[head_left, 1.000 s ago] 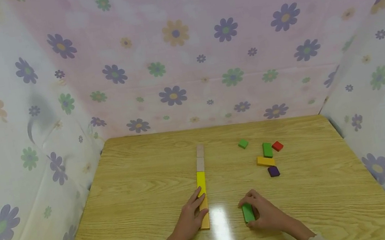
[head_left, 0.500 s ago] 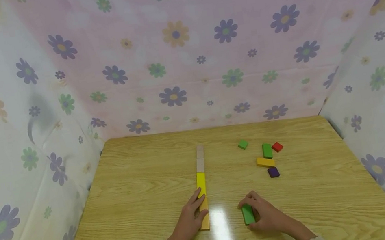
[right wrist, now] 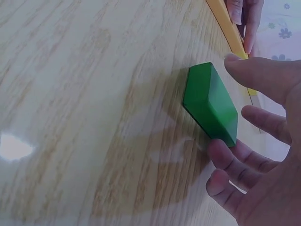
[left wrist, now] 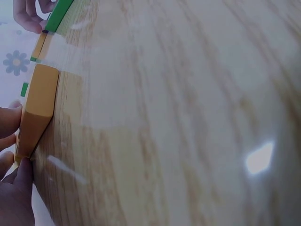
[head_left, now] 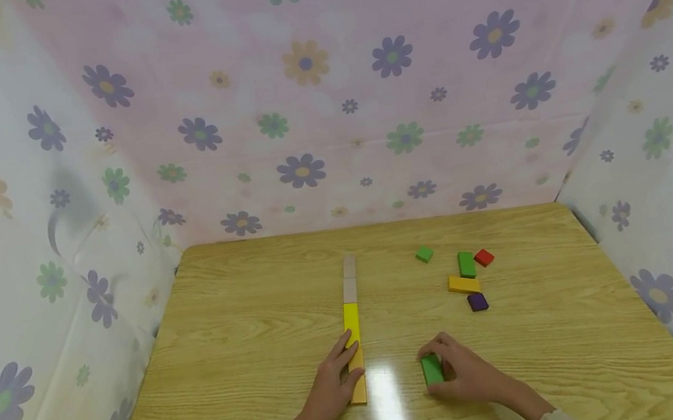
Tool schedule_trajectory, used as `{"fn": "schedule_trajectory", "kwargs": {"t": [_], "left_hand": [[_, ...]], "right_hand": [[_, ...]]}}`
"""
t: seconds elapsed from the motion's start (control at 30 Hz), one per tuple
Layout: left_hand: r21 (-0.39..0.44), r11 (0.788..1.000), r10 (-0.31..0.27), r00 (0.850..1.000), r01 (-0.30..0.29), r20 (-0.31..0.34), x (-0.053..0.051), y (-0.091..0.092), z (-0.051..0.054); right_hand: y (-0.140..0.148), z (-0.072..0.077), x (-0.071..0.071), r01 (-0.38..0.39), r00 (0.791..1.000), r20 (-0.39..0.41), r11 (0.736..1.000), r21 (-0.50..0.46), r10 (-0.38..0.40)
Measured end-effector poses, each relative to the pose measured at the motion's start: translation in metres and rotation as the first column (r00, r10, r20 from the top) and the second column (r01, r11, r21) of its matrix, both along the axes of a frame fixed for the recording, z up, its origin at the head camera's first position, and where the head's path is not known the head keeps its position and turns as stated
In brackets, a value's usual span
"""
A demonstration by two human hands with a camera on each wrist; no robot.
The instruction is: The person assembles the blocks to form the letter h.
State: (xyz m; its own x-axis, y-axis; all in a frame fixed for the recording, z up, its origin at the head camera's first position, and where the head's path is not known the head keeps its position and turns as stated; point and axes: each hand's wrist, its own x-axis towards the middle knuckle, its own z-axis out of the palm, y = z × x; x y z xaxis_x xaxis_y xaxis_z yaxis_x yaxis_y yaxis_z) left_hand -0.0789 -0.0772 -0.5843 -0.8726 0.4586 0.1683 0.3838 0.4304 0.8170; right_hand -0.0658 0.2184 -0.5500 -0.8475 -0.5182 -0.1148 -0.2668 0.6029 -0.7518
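Note:
In the head view my left hand rests on a row of wooden blocks. Its fingers lie over the joint of the yellow block and the orange block, thumb along the orange one. That orange block stands on the table in the left wrist view. My right hand is curled round a green block, fingers at its far end and thumb by its near end. From the right wrist, fingers touch the green block, while the thumb looks slightly apart from it.
Two pale wooden blocks continue the row away from me. At the right lie a small green block, a longer green block, a red block, an orange block and a purple block. Flowered cloth surrounds the table.
My right hand has shifted very slightly, and its thumb now covers more of the green block's near end. The left hand and the row look unmoved.

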Motion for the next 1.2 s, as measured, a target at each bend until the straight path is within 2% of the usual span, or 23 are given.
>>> {"fn": "schedule_trajectory", "kwargs": {"t": [0.3, 0.57, 0.83, 1.2], "left_hand": [[0.006, 1.0, 0.001, 0.999, 0.0, -0.039, 0.0, -0.001, -0.002], [0.002, 1.0, 0.001, 1.0, -0.001, 0.002, 0.0, -0.002, -0.001], [0.006, 1.0, 0.005, 1.0, -0.005, 0.01, 0.001, -0.002, 0.0], [0.013, 1.0, 0.01, 1.0, -0.01, 0.011, 0.0, -0.002, -0.004]], "right_hand": [[0.001, -0.002, -0.005, -0.038, 0.999, -0.021, 0.999, -0.001, 0.038], [0.001, -0.002, -0.008, -0.042, 0.999, 0.003, 0.999, -0.002, 0.042], [-0.001, -0.001, -0.014, -0.041, 0.999, -0.013, 0.999, -0.011, 0.041], [-0.003, 0.006, -0.023, -0.035, 0.999, -0.004, 0.999, -0.001, 0.035]]}}
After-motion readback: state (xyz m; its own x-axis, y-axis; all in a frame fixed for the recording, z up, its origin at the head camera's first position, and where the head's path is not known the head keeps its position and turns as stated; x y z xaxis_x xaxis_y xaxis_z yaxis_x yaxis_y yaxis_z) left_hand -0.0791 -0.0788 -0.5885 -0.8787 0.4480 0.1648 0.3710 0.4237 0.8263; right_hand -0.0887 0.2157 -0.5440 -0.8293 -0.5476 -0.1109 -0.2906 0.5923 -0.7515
